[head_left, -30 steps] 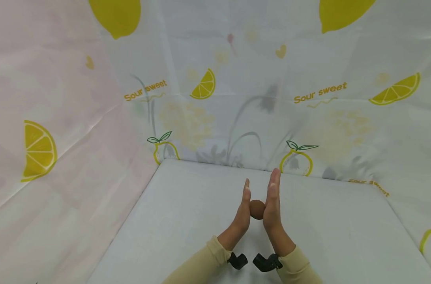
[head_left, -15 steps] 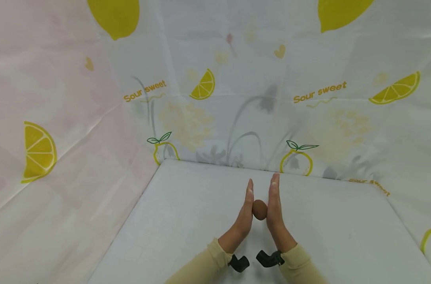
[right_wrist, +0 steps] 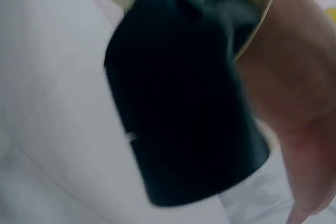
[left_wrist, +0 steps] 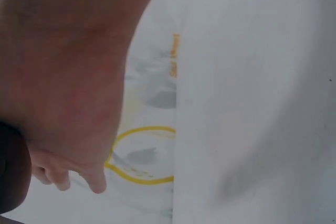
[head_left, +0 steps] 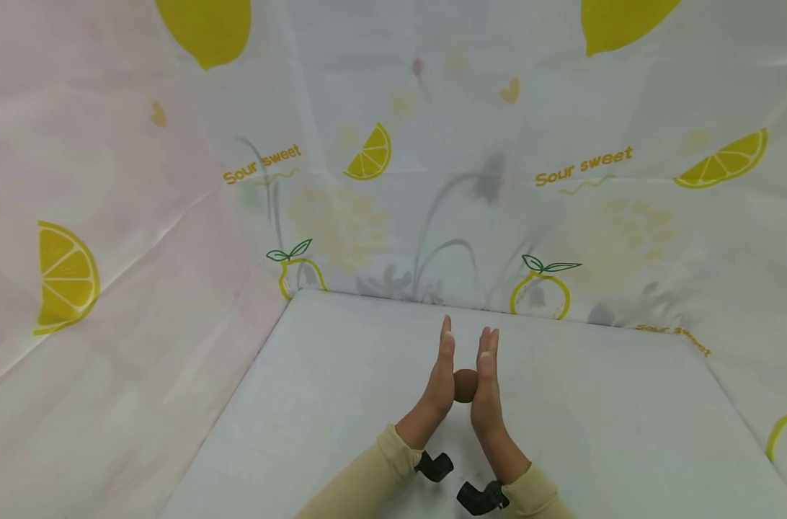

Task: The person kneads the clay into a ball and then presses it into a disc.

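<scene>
Upright, the left hand [head_left: 440, 375] and right hand [head_left: 486, 382] press a brown ball [head_left: 465, 385] between flat palms. Fingers [head_left: 446, 337] are straight and together above the white worktop [head_left: 627, 432].

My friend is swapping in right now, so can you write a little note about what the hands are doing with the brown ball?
Left hand: flat, fingers straight, palm pressed on the brown ball.
Right hand: flat too, pressing the ball from the other side.
The ball sits squeezed between both palms, above the white table, near its middle.
Done: the lump looks roundish, though the palms hide much of it.
Left: probably more rolling, then putting it down; how smooth it is cannot be judged.
</scene>
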Demonstrator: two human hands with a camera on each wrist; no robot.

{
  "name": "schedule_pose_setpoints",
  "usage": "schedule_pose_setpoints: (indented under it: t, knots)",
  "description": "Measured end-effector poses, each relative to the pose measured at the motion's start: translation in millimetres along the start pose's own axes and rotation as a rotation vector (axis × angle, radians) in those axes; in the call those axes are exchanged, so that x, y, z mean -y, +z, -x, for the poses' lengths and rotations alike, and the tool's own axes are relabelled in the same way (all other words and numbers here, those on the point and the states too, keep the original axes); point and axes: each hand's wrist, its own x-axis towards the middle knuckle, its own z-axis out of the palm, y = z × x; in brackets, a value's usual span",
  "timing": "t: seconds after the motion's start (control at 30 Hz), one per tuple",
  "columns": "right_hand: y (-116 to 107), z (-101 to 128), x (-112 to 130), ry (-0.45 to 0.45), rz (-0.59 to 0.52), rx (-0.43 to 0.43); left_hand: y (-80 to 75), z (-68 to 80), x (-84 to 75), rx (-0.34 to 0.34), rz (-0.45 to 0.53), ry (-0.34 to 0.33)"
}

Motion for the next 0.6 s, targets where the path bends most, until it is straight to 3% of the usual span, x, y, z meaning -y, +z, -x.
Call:
schedule_pose_setpoints:
  t: [0.33,0.6]
  knots:
    - [2,-3,21,-0.156,0.008,0.014,-1.0,0.3,3.9,0.012,-0.011,-0.021]
    - [-5,-19,29,-0.097,-0.039,-0.016,5.3,7.1,9.2,0.079,-0.030,-0.023]
